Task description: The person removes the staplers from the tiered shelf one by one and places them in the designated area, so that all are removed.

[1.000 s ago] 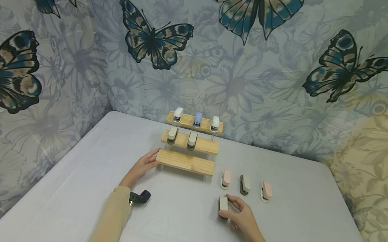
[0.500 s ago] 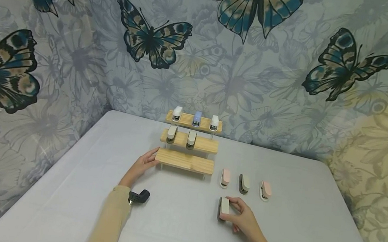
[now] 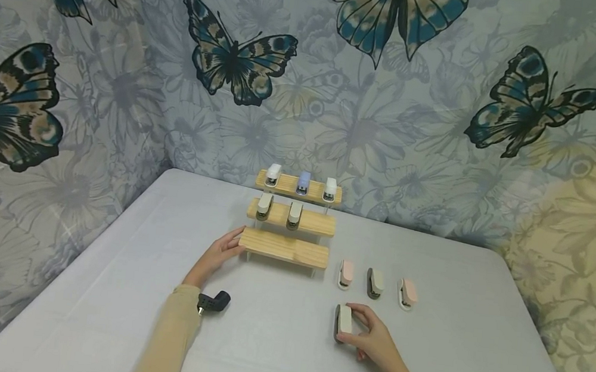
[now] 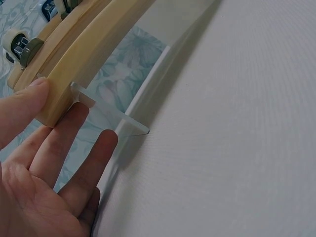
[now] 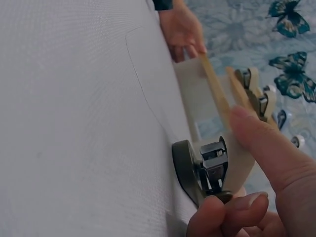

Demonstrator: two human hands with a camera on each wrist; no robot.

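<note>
In the head view my right hand (image 3: pixel 372 336) grips a cream stapler (image 3: pixel 345 321) with a dark base, between thumb and fingers, on the near side of the white table. The right wrist view shows that stapler (image 5: pixel 214 170) from its metal front end, close over the cloth. My left hand (image 3: pixel 216 259) holds the left end of the lowest shelf of a three-tier wooden display stand (image 3: pixel 283 248). Seen from the left wrist, its thumb (image 4: pixel 37 91) lies on the wood and one finger reaches underneath, beside the clear leg (image 4: pixel 116 112).
A pink stapler (image 3: pixel 346 274), a grey-green stapler (image 3: pixel 377 282) and another pink stapler (image 3: pixel 409 293) stand in a row right of the stand. Its middle tier (image 3: pixel 317 224) bears two cream staplers; the top tier (image 3: pixel 316 194) has two white ones and a blue stapler (image 3: pixel 304 182).
The stapler in my right hand has turned slightly, so its dark base shows along the left side, and it has come a little nearer. My left hand stays at the stand.
</note>
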